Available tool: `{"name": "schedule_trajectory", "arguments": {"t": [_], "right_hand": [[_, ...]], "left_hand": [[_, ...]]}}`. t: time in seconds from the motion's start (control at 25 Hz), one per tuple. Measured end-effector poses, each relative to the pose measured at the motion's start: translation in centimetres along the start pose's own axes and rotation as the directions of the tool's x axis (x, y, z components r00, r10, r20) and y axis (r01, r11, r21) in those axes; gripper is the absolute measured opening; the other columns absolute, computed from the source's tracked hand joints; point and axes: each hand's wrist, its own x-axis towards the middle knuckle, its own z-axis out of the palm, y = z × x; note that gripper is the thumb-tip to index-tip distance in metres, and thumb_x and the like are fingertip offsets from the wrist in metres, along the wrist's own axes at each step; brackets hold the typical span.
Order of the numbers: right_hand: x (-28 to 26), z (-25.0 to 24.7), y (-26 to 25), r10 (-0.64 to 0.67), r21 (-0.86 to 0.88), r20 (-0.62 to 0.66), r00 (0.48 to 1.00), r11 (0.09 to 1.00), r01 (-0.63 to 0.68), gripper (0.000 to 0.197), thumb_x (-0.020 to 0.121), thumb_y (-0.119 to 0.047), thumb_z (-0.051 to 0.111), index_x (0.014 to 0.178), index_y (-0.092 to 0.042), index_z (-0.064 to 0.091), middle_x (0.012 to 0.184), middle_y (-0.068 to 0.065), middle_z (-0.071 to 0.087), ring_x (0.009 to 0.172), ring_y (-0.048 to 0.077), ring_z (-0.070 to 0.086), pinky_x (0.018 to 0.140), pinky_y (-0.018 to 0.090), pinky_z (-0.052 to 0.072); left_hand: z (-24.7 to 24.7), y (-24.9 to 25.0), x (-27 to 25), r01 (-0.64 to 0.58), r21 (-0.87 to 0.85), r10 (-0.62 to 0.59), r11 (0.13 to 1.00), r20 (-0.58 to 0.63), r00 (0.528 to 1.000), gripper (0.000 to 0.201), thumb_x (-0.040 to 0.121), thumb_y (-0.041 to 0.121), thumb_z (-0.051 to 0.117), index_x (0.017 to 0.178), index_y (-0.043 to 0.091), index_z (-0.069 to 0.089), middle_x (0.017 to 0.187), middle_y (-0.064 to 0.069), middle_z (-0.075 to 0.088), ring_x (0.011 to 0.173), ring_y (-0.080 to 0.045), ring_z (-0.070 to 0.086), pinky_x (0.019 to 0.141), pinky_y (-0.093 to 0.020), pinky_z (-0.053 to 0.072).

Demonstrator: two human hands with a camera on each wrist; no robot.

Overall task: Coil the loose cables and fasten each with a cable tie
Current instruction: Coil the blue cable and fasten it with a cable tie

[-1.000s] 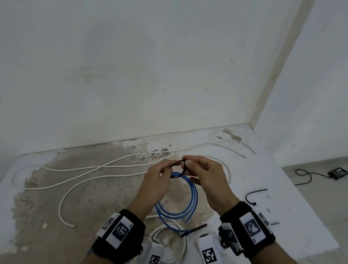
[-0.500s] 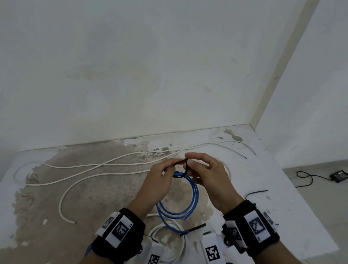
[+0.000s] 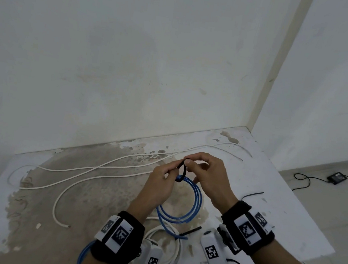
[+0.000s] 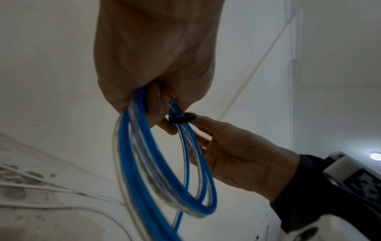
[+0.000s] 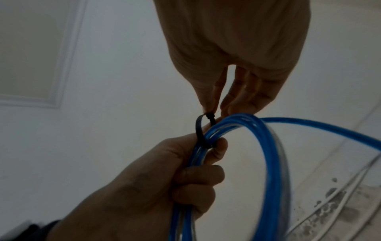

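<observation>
A coil of blue cable (image 3: 191,206) hangs in the air above the table, held at its top by my left hand (image 3: 165,179), whose fingers curl round the strands (image 5: 198,169). A black cable tie (image 3: 183,169) is looped round the top of the coil. My right hand (image 3: 203,167) pinches the tie's head between thumb and forefinger (image 5: 210,104). In the left wrist view the black tie (image 4: 182,119) crosses the blue strands (image 4: 164,179) between both hands. A long loose white cable (image 3: 100,173) lies across the table behind the hands.
A coiled white cable (image 3: 167,251) lies on the stained white table (image 3: 288,219) near the front edge. Spare black ties lie to the right (image 3: 252,195) and below the blue coil (image 3: 190,230). A black adapter with cord (image 3: 337,177) sits on the floor to the right.
Both hands have risen slightly with the blue coil. The tie loop now stands more upright above the coil, with my right hand's thumb on its top.
</observation>
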Motion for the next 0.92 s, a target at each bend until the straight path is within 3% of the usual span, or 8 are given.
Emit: {"name": "schedule_trajectory", "arguments": {"t": [0.12,0.2,0.32,0.4,0.52,0.68,0.8,0.92], "right_hand": [[0.1,-0.1,0.3,-0.141,-0.079,-0.027,0.99,0.987,0.139,0.005,0.091,-0.013,0.071,0.091,-0.018,0.074,0.091,-0.006,0.075,0.079,0.013,0.072,0.052,0.026,0.054],[0.4,-0.3,0.1,-0.194,-0.14,0.005,0.981,0.971,0.193,0.007,0.092,-0.012,0.068,0.089,-0.018,0.071,0.082,-0.007,0.074,0.076,0.012,0.072,0.052,0.024,0.053],[1.0,-0.8,0.2,-0.301,-0.297,0.066,0.951,0.904,0.307,0.004,0.097,-0.018,0.063,0.093,-0.017,0.063,0.073,-0.008,0.072,0.068,0.009,0.071,0.059,0.027,0.056],[1.3,-0.9,0.4,-0.332,-0.409,0.129,0.934,0.841,0.355,0.005,0.1,-0.025,0.057,0.097,-0.021,0.057,0.068,-0.007,0.071,0.063,0.008,0.069,0.059,0.035,0.055],[1.7,-1.2,0.2,-0.292,-0.456,0.163,0.942,0.825,0.334,0.004,0.103,-0.028,0.05,0.099,-0.026,0.048,0.058,-0.005,0.065,0.052,0.011,0.062,0.053,0.038,0.05],[2.4,-1.6,-0.8,-0.261,-0.443,0.236,0.936,0.829,0.342,0.003,0.103,-0.026,0.05,0.101,-0.026,0.051,0.055,-0.008,0.063,0.05,0.008,0.06,0.052,0.026,0.047],[2.4,-1.8,-1.4,-0.207,-0.359,0.257,0.944,0.887,0.292,0.004,0.103,-0.024,0.052,0.102,-0.023,0.055,0.055,-0.004,0.065,0.046,0.007,0.06,0.05,0.014,0.041],[2.4,-1.8,-1.6,-0.095,-0.226,0.249,0.964,0.962,0.154,0.005,0.101,-0.027,0.056,0.106,-0.026,0.057,0.068,0.005,0.073,0.049,0.019,0.067,0.05,0.027,0.051]], "left_hand": [[0.1,0.9,0.1,0.034,-0.044,-0.033,0.998,0.023,0.999,0.037,0.104,0.013,0.038,0.129,0.033,0.058,0.095,0.013,0.064,0.052,0.013,0.054,0.056,-0.007,0.037],[0.2,1.2,0.2,0.04,-0.036,-0.039,0.999,0.03,0.999,0.035,0.104,0.015,0.038,0.122,0.034,0.061,0.088,0.016,0.063,0.047,0.01,0.052,0.052,-0.008,0.037],[0.4,1.5,0.1,0.005,-0.033,-0.005,0.999,0.004,1.0,0.031,0.104,0.022,0.039,0.105,0.04,0.064,0.088,0.021,0.065,0.066,0.013,0.059,0.058,-0.009,0.042],[0.5,1.3,0.4,-0.027,-0.02,0.026,0.999,-0.031,0.999,0.028,0.103,0.031,0.042,0.101,0.032,0.07,0.089,0.014,0.07,0.08,0.01,0.062,0.069,-0.01,0.046],[0.6,0.6,1.0,-0.069,0.02,0.07,0.997,-0.076,0.995,0.022,0.099,0.035,0.051,0.098,0.03,0.073,0.089,0.011,0.073,0.088,0.0,0.065,0.084,-0.025,0.049],[1.0,0.7,1.2,-0.009,-0.046,0.004,0.999,-0.113,0.994,0.03,0.1,0.04,0.047,0.094,0.031,0.075,0.09,0.012,0.075,0.092,0.001,0.065,0.081,-0.017,0.044],[1.0,0.8,1.4,-0.008,-0.064,0.001,0.998,-0.114,0.994,0.022,0.095,0.038,0.057,0.09,0.026,0.074,0.09,0.011,0.074,0.092,-0.002,0.065,0.084,-0.02,0.045],[0.8,0.7,1.8,0.044,-0.102,-0.062,0.994,-0.181,0.982,0.015,0.088,0.032,0.066,0.083,0.02,0.073,0.085,0.006,0.073,0.088,-0.006,0.065,0.076,-0.019,0.045]]}}
